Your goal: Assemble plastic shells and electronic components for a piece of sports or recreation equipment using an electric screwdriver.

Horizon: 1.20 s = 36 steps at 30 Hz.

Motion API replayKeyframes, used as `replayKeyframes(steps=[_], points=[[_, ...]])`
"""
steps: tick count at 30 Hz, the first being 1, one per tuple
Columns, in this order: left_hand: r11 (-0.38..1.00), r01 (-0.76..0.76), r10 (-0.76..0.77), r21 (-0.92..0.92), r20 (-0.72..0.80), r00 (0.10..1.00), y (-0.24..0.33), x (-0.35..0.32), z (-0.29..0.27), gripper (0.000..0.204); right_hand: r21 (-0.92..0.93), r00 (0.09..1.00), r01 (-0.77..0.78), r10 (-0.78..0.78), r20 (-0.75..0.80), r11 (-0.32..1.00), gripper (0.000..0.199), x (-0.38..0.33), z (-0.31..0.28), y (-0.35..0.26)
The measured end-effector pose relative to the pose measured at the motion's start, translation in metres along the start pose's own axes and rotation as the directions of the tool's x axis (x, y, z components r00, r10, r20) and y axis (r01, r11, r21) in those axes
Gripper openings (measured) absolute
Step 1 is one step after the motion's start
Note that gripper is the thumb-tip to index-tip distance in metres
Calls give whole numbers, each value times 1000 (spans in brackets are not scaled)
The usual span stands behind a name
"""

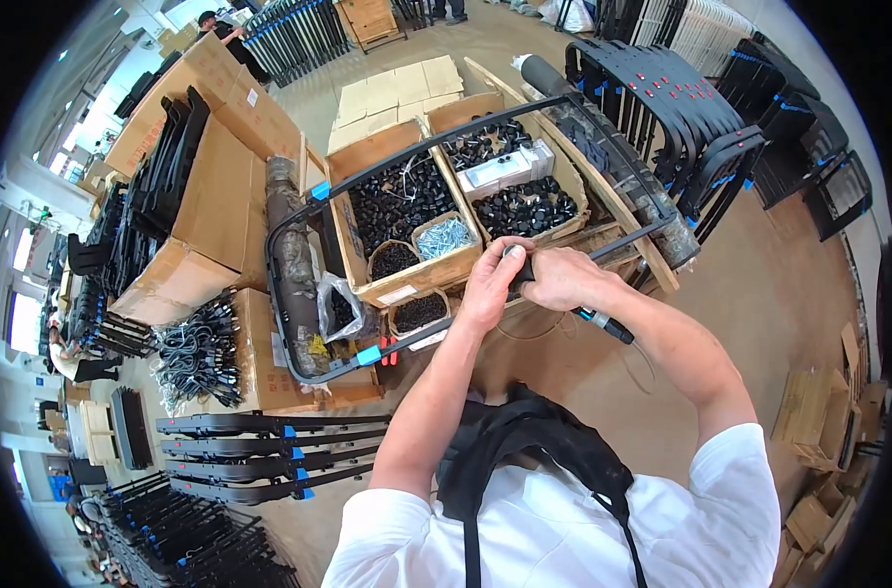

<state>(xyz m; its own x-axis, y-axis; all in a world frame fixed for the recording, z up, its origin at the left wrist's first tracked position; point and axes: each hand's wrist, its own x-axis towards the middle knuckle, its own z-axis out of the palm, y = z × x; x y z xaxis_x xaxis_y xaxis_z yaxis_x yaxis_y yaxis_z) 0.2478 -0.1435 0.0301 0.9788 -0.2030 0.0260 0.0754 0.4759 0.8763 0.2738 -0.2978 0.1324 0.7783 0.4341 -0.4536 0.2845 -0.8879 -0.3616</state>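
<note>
Both hands meet at the near rail of a black metal tube frame (431,336) that lies across the supports ahead of me. My left hand (487,286) is closed at this rail, thumb on top, around a small dark piece I cannot make out. Close beside it, my right hand (561,280) wraps around a black power screwdriver (610,325) with a blue ring, its rear end pointing toward my right forearm. The tool's tip is hidden between the hands. Within the frame stand wooden boxes (370,290) of black plastic caps and a small tub of silver screws (444,237).
Padded rolls (294,260) support the frame at left and right. Large cardboard boxes (206,220) stand at the left, beside bundled black cables (199,358). Stacked black frames (269,456) lie at lower left; more frames (671,108) stand at upper right. A thin cable (648,370) hangs near my right arm.
</note>
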Motion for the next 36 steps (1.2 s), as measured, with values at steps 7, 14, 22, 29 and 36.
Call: replayKeyframes(steps=[7, 14, 22, 29, 36], points=[[999, 16, -16, -31, -2, 1000, -5, 1, -4, 23, 9, 997, -72, 71, 38, 997, 44, 3, 0, -4], [999, 17, -17, -46, -20, 1000, -9, 3, -4, 21, 38, 991, -29, 23, 133, 999, 40, 21, 11, 7], [997, 41, -42, -61, -10, 999, -1, 9, -5, 19, 18, 992, -10, 8, 123, 1000, 38, 16, 0, 1], [999, 44, -46, -33, -75, 996, 14, 18, -6, 14, 55, 994, 0, -6, 112, 999, 43, 20, -18, -13], [919, -346, 353, 189, -2, 936, 86, 26, -27, 18, 411, 995, 104, -95, -42, 906, 57, 18, -55, -52]])
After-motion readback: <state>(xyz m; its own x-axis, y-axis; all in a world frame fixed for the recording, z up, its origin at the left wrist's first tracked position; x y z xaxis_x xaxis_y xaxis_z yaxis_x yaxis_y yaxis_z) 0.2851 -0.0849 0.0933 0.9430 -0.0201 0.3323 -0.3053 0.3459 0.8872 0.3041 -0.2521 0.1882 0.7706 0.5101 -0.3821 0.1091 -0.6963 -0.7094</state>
